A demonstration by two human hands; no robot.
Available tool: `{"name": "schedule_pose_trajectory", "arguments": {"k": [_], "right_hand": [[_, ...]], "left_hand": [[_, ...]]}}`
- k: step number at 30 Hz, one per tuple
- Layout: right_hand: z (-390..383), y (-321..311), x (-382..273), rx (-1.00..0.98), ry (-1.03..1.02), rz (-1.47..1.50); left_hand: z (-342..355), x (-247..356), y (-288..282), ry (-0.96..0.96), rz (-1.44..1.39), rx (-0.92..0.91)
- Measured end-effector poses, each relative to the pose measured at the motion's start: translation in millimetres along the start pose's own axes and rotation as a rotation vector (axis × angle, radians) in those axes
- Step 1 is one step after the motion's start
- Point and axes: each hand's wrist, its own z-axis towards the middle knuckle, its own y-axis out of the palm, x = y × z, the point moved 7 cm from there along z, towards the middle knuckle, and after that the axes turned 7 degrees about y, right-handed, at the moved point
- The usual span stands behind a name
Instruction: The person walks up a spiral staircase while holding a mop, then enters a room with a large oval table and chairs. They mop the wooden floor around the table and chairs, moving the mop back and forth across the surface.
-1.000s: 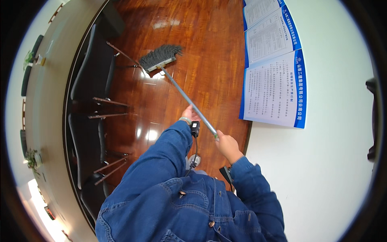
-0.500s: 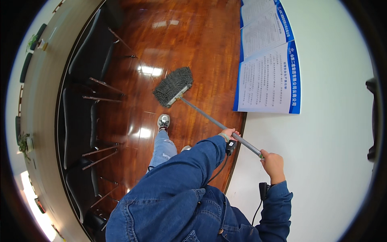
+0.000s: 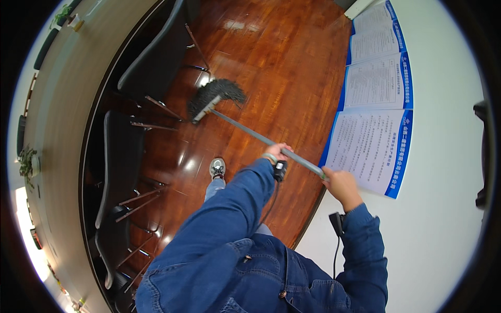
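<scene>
I hold a flat dust mop with a grey metal handle [image 3: 250, 134] in both hands. My left hand [image 3: 276, 152] grips the handle at mid length. My right hand [image 3: 336, 183] is closed on its upper end, close to the wall. The dark fringed mop head [image 3: 215, 96] rests on the glossy wooden floor [image 3: 282, 68] ahead of me, near a black chair [image 3: 156, 62]. My foot in a grey sneaker [image 3: 217, 168] stands behind the mop head. Both sleeves are blue denim.
A long pale table [image 3: 57, 104] curves along the left, with several black chairs [image 3: 117, 161] tucked against it. White-and-blue notice boards [image 3: 373, 135] hang on the white wall [image 3: 438, 198] at the right. Small potted plants [image 3: 27, 161] sit on the table.
The mop head has swung left and forward, toward the chairs. My hands have shifted with the handle, and my view has turned so more of the floor and chairs shows.
</scene>
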Motion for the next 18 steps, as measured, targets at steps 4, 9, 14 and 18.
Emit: {"name": "schedule_pose_trajectory", "arguments": {"k": [4, 9, 14, 18], "right_hand": [[129, -11, -101, 0.029, -0.173, 0.0], [267, 18, -242, 0.044, -0.282, 0.065], [343, 79, -315, -0.109, -0.206, 0.118], [334, 115, -313, -0.24, -0.176, 0.233]], "left_hand": [[-3, 183, 5, 0.203, -0.093, -0.053], [-50, 385, -31, 0.579, -0.026, 0.038], [-118, 420, -102, 0.484, 0.194, 0.15], [-138, 384, -163, 0.457, 0.006, 0.35]]}}
